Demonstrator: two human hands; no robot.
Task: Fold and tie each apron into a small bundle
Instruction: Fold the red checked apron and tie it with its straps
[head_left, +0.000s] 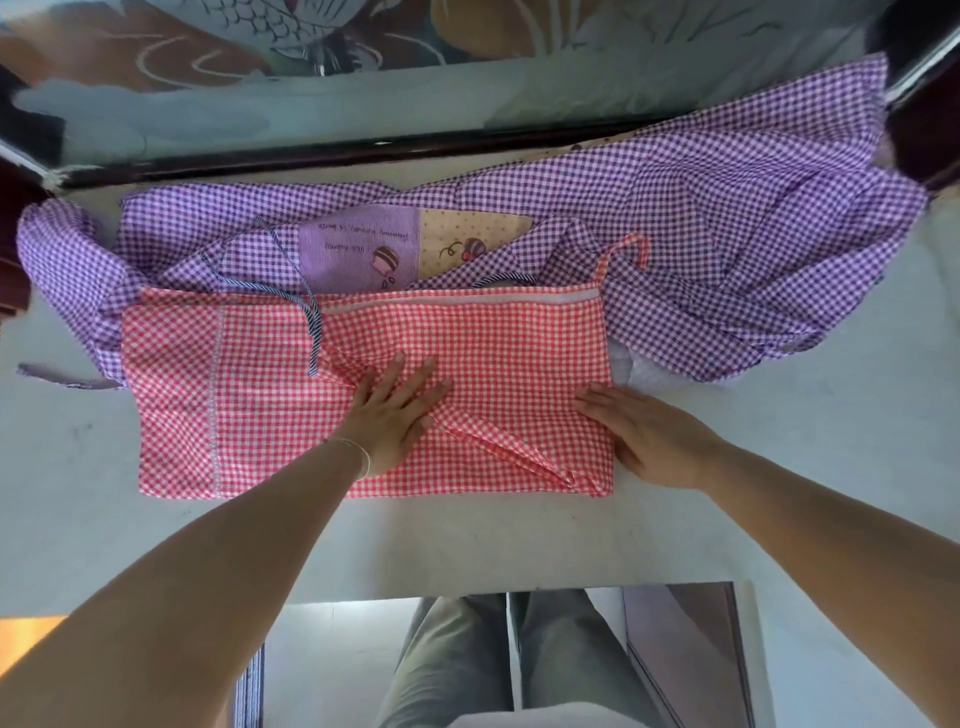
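A person seen from above: 2 bare forearms with no sleeves in view. The left hand (395, 410) has a thin, pale bracelet (358, 457) at its wrist — the right hand (644, 436) wears nothing. Below, 2 legs in grey-green trousers (452, 660).
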